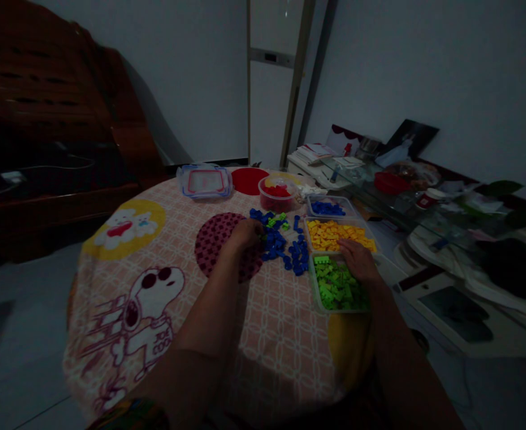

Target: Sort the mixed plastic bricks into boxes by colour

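A loose pile of blue bricks with a few green ones lies on the round table's cartoon cloth. My left hand rests at the pile's left edge, fingers curled down among the bricks; what they hold is hidden. My right hand lies over the clear tub of green bricks, fingers bent into it. Beyond that stand a tub of yellow bricks and a tub of blue bricks. A round tub of red bricks stands further back.
A clear lid with a blue rim and a red lid lie at the table's far side. A cluttered glass-topped low table stands close on the right. A dark wooden sofa is at left.
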A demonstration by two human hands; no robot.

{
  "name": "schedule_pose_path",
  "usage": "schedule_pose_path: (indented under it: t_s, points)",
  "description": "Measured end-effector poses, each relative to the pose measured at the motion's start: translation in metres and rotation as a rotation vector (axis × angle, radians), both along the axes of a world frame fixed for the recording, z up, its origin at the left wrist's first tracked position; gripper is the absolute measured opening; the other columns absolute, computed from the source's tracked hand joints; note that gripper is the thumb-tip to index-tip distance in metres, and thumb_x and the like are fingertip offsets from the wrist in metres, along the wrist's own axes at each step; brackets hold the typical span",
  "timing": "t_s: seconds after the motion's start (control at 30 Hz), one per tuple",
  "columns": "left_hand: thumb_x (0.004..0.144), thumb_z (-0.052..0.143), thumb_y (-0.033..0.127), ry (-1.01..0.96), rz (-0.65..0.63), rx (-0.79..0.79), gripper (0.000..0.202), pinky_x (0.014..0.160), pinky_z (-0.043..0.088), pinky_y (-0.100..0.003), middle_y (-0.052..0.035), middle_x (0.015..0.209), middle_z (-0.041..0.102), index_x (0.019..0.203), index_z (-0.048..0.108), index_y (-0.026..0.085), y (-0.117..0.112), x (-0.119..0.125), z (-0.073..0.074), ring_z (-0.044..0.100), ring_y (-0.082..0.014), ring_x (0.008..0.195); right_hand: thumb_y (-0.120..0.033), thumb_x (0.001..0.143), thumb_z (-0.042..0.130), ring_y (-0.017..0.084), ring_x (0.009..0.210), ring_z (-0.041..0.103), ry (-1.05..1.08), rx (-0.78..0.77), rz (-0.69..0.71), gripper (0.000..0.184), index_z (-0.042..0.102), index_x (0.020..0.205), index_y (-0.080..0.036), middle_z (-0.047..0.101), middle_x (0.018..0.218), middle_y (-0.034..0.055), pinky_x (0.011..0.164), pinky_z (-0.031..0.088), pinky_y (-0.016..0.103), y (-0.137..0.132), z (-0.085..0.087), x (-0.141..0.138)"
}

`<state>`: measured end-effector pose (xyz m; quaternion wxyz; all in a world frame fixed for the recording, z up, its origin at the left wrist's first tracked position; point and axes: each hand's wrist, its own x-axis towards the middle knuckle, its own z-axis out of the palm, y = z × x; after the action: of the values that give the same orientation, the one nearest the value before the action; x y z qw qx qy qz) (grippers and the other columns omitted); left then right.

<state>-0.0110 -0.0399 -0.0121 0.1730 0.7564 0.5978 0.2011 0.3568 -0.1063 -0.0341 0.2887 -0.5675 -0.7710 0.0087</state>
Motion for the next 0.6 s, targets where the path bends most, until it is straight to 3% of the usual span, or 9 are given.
schedule_pose_path:
  t_s: [0.17, 0.3, 0.43, 0.6]
  points:
    - [0.066, 0.066, 0.009, -0.085, 0.027, 0.011, 0.022, 0.074, 0.049, -0.024, -0.0030, 0.083, 0.077, 0.082, 0.078, 0.019, 0.002, -0.003, 0.001, 0.067, -0.0172, 0.076, -0.034, 0.096, 0.041, 0.030, 0.117, 0.066, 0.012, 0.000, -0.003, 0.041, 0.074, 0.114, -0.018, 0.073, 0.121, 0.0150, 0.109, 0.047, 0.052, 0.001, -0.002, 0.001]
    - [0.072, 0.068, 0.019, -0.270, -0.059, 0.006, 0.019, 0.072, 0.049, -0.023, -0.0018, 0.079, 0.075, 0.088, 0.078, 0.017, 0.001, 0.009, 0.010, 0.065, -0.0155, 0.073, -0.033, 0.096, 0.040, 0.030, 0.118, 0.065, 0.000, -0.014, -0.007, 0.042, 0.074, 0.114, -0.018, 0.073, 0.122, 0.0143, 0.109, 0.047, 0.053, 0.000, 0.000, 0.000]
    - [0.074, 0.066, 0.016, -0.373, -0.251, -0.010, 0.021, 0.067, 0.046, -0.021, -0.0013, 0.075, 0.072, 0.091, 0.078, 0.013, -0.009, 0.047, 0.019, 0.062, -0.0126, 0.068, -0.032, 0.097, 0.040, 0.029, 0.118, 0.066, -0.017, -0.012, -0.007, 0.042, 0.074, 0.114, -0.016, 0.072, 0.122, 0.0153, 0.108, 0.048, 0.051, 0.000, 0.001, 0.000]
    - [0.074, 0.065, 0.012, -0.393, -0.550, -0.076, 0.023, 0.064, 0.042, -0.020, -0.0001, 0.074, 0.070, 0.093, 0.078, 0.013, -0.040, 0.105, 0.024, 0.059, -0.0109, 0.066, -0.032, 0.096, 0.041, 0.029, 0.116, 0.066, -0.009, -0.004, 0.000, 0.040, 0.074, 0.113, -0.016, 0.073, 0.121, 0.0154, 0.107, 0.049, 0.050, 0.002, -0.001, 0.002]
